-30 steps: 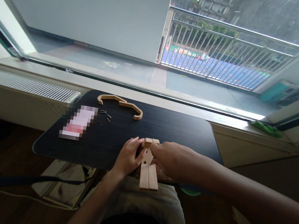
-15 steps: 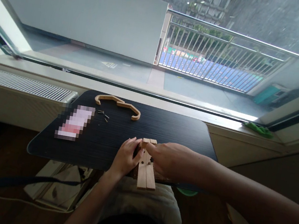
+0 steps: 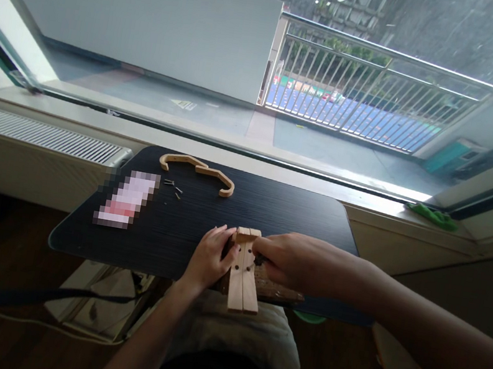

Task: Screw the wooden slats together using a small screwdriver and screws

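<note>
Two pale wooden strips (image 3: 237, 287) lie side by side, with several dark holes and a raised block at their far end. Beneath them is a brown wooden board (image 3: 278, 292) at the table's near edge. My left hand (image 3: 211, 258) grips the strips from the left, its thumb against their side and its fingers reaching forward. Curled closed on the right is my right hand (image 3: 289, 256), holding a small dark tool (image 3: 259, 261) by the right-hand holes. Most of the tool is hidden by the fingers, so its kind cannot be made out.
On the dark table (image 3: 307, 217) lie two curved wooden hooks (image 3: 216, 174) near the back. Several small screws (image 3: 174, 186) and a blurred pink-white packet (image 3: 128, 199) are at the left. A radiator (image 3: 42, 134) stands left, and a green cloth (image 3: 433, 216) rests on the sill.
My right hand has drawn back slightly to the right and up from the strips, uncovering more holes and the brown board. My left hand stays in place. The view has shifted slightly.
</note>
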Demonstrator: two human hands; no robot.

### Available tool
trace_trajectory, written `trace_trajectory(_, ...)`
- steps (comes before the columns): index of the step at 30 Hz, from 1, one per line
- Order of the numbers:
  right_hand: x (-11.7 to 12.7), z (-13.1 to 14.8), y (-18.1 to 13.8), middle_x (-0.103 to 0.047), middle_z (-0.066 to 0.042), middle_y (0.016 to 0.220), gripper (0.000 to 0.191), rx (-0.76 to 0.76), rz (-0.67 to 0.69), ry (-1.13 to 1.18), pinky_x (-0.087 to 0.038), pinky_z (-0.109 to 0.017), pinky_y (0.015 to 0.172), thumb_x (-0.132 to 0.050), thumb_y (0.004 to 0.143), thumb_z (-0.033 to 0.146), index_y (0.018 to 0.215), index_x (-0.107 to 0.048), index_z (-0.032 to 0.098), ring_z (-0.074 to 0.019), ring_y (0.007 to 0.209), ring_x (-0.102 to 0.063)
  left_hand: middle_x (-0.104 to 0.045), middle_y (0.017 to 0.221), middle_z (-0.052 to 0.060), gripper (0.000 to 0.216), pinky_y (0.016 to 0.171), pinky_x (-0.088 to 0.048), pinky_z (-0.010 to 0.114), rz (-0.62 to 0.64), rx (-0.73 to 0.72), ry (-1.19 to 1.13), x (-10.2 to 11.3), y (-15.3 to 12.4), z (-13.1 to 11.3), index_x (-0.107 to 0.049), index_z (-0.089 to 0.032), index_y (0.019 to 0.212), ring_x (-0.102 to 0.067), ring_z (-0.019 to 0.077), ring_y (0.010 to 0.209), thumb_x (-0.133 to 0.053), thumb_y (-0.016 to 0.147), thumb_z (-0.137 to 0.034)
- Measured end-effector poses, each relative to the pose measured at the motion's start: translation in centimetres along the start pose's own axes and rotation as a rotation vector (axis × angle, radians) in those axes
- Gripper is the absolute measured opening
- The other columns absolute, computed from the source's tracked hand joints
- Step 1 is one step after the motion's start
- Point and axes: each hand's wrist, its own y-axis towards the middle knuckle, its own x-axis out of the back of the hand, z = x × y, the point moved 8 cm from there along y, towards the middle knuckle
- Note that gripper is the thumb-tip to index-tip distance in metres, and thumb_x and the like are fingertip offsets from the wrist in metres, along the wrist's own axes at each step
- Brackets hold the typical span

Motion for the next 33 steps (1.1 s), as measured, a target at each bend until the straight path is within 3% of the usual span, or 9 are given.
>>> trace_trajectory(13,-0.4,0.0,0.6,-0.069,-0.008,0.085,0.016,0.001,0.016,-0.031,-0.031,-0.026,0.054,-0.048,0.09,0.019,0.098,-0.061,0.015,-0.0161,0.064,-0.059,-0.068,0.118,0.009,0.032,0.105,-0.045,0.048,0.003,0.003,-0.015,0.1,0.0,-0.1,-0.058,-0.02,0.118,-0.059,0.0276,0.118,-0.049,0.088,-0.026)
trace_trajectory(24,-0.3,-1.0,1.3,-0.071,-0.008,0.088,0.026,-0.026,-0.021,0.004,-0.03,-0.027,0.055,-0.044,0.092,0.022,0.113,-0.058,0.017,-0.0174,0.068,-0.061,-0.068,0.118,0.01,0.031,0.106,-0.044,0.05,0.02,0.005,-0.012,0.0,0.0,0.0,-0.058,-0.019,0.118,-0.058,0.028,0.119,-0.048,0.09,-0.029)
trace_trajectory(33,-0.4,-0.2,1.3,-0.072,-0.009,0.084,0.021,-0.021,0.001,-0.089,-0.031,-0.027,0.054,-0.045,0.096,0.023,0.106,-0.063,0.016,-0.0184,0.069,-0.065,-0.068,0.118,0.01,0.031,0.107,-0.043,0.05,0.016,0.011,-0.018,-0.1,-0.1,0.1,-0.058,-0.02,0.118,-0.058,0.0274,0.12,-0.05,0.089,-0.027)
